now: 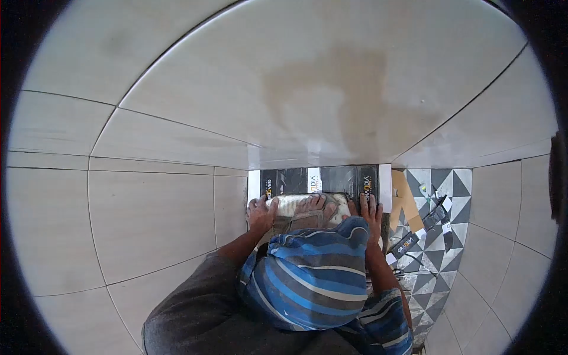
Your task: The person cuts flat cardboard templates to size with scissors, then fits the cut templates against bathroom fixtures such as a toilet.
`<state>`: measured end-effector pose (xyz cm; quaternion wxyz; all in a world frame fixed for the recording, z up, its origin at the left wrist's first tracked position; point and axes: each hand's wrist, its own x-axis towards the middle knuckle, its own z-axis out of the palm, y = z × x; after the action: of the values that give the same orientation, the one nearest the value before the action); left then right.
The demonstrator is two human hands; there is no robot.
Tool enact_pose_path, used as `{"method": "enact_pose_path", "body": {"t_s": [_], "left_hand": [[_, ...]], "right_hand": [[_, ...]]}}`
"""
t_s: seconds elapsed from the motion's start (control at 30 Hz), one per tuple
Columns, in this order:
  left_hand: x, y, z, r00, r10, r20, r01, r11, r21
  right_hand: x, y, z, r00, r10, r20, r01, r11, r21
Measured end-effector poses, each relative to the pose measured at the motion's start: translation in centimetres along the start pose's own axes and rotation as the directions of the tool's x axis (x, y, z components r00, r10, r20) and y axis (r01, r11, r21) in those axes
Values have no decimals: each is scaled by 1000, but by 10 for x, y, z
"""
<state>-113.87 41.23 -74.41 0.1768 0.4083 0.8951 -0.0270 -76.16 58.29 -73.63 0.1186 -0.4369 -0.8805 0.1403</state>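
My left hand (261,215) lies at the near left corner of a black printed box (340,178) with white ends, its fingers spread. On the right, my right hand (370,214) stretches its fingers flat over the box's near edge, by the orange and white lettering. Between the hands, a foot in a sandal (312,207) rests on a worn, whitish surface (288,205). Part of that surface is hidden under my striped blue shirt (316,272). The box sits against the foot of the tiled wall.
Large beige wall tiles (154,207) enclose the spot on the left, front and right. At right, a patterned grey and white floor (432,290) holds a brown cardboard piece (405,201), a smaller black printed carton (405,244) and a dark tool-like item (436,214).
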Motion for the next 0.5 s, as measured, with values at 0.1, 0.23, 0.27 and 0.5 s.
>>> {"method": "enact_pose_path", "body": {"t_s": [0.1, 0.23, 0.27, 0.5], "left_hand": [[-9, 43, -41, 979, -189, 73, 196, 974, -117], [-11, 45, -43, 983, -174, 67, 181, 975, -127], [-13, 53, -52, 972, -226, 66, 232, 966, -110], [-7, 38, -48, 946, -322, 30, 313, 891, -328]], "right_hand": [[-4, 5, 2, 999, -23, 25, 25, 997, -79], [-3, 1, 0, 1000, -7, 28, 9, 998, -55], [-3, 1, -2, 1000, 3, 22, -2, 1000, -25], [-2, 3, -5, 999, -4, 44, 5, 1000, -22]]}}
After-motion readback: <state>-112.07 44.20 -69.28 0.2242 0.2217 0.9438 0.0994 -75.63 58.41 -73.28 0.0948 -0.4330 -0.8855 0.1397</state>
